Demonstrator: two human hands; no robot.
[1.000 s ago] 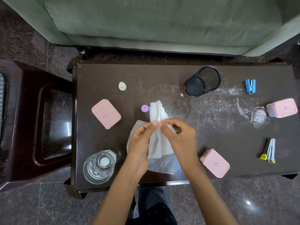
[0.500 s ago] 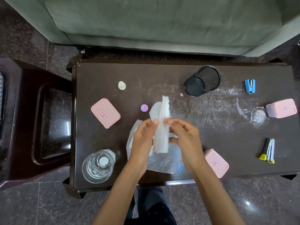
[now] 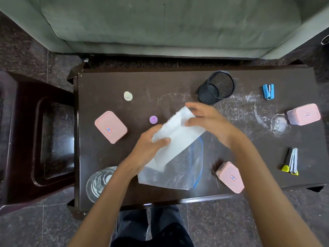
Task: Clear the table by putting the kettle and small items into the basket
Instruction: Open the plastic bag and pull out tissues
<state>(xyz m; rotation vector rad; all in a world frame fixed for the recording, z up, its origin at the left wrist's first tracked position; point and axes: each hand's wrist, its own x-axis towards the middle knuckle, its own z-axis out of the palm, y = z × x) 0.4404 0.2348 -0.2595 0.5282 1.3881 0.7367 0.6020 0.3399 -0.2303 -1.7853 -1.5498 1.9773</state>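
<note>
Person's legs (image 3: 151,227): dark trousers; nearest of all, at the near edge of the tabletop (image 3: 106,81)
Glass vessel (image 3: 98,182): clear and round; near-left corner of the tabletop; partly behind the left forearm
Zip bag (image 3: 174,168): clear plastic with a blue seal strip; lies flat at the near middle; its far part is under the paper
Near pink box (image 3: 230,177): lidded with a small label; just right of the bag
Left hand (image 3: 151,145): grip clenched on the near end of the folded white paper (image 3: 178,132); thumb on top
Folded white paper: held slantwise between both hands, over the bag
Right hand (image 3: 208,122): grip grasping the paper's far end; thumb pressed on its face, fingers round the far corner
Marker bundle (image 3: 290,162): black and yellow with white pieces; right side, well apart from the hands
Left pink box (image 3: 111,127): labelled lid up; left of the hands
Purple cap (image 3: 153,119): small; between the left pink box and the paper
Right pink box (image 3: 303,114): at the right edge; a small clear glass piece (image 3: 278,120) lies beside it
Cream cap (image 3: 128,96): small; far left, alone
Blue stapler (image 3: 268,91): far right
Mesh basket (image 3: 216,87): black wire mesh; far side, just beyond the right hand; nothing seen inside
Sofa (image 3: 169,24): grey-green; beyond the tabletop
</note>
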